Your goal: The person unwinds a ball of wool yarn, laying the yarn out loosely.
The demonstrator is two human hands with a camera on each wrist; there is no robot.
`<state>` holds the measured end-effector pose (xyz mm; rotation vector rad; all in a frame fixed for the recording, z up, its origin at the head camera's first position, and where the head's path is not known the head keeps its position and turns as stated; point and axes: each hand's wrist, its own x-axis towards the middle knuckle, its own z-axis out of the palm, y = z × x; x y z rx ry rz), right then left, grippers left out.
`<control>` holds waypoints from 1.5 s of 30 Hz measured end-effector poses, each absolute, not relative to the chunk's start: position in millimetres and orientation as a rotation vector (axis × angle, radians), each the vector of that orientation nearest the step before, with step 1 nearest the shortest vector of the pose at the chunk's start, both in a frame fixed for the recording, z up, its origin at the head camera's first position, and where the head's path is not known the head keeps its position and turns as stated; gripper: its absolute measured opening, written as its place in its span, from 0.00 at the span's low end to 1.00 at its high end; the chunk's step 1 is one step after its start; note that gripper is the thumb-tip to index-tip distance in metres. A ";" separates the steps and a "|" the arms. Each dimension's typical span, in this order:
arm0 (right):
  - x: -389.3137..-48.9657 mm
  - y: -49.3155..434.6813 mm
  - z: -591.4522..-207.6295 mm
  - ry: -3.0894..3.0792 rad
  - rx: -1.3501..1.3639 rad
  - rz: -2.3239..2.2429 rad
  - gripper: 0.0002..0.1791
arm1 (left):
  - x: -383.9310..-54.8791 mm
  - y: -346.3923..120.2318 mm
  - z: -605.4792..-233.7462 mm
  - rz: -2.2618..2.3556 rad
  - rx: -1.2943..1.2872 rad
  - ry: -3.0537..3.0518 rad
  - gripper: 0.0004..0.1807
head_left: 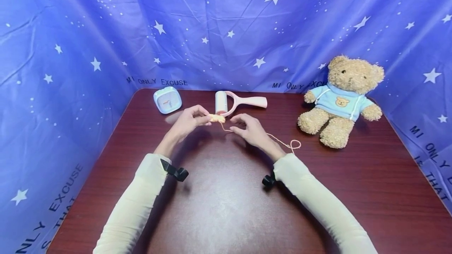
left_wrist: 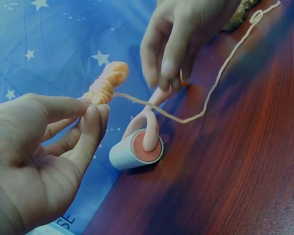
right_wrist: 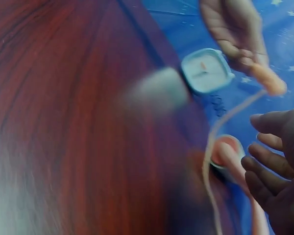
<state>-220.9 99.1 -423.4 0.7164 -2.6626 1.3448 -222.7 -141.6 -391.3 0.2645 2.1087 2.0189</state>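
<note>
A small bundle of wound yellow-orange yarn (head_left: 217,118) is held up over the far part of the table, pinched at one end between the thumb and fingertips of my left hand (head_left: 190,120). From the bundle a loose strand (left_wrist: 185,121) sags away to the right and trails across the table. My right hand (head_left: 248,128) hovers just right of the bundle, fingers loosely bent, with nothing between them in the right wrist view. Beyond both hands lies a lint roller (head_left: 252,101) with a pink handle and a white roll (left_wrist: 125,154).
At the back left stands a light blue square clock (head_left: 168,100). A teddy bear (head_left: 340,103) in a blue shirt sits at the back right. Blue star-print cloth (head_left: 212,19) hangs around the dark red wooden table (head_left: 212,207).
</note>
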 end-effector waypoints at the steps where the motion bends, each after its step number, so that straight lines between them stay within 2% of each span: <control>1: -221.3 94.2 -425.5 -2.660 0.724 1.358 0.15 | -222.6 -141.4 -391.1 2.019 0.266 2.106 0.10; 8: -225.8 74.3 -435.4 -2.633 0.740 1.432 0.13 | -221.7 -142.7 -391.0 2.007 0.281 2.104 0.08; 21: -229.2 70.0 -440.5 -2.634 0.704 1.415 0.07 | -221.7 -144.1 -388.9 1.991 0.290 2.120 0.09; 26: -227.8 77.6 -432.9 -2.631 0.660 1.472 0.04 | -222.4 -146.1 -390.0 1.972 0.279 2.139 0.08; 37: -228.7 109.9 -406.8 -2.482 0.532 1.587 0.07 | -224.8 -150.7 -392.4 1.990 0.252 2.139 0.11; 45: -219.7 128.1 -407.1 -2.539 0.509 1.515 0.05 | -224.1 -152.3 -390.6 2.032 0.220 2.118 0.07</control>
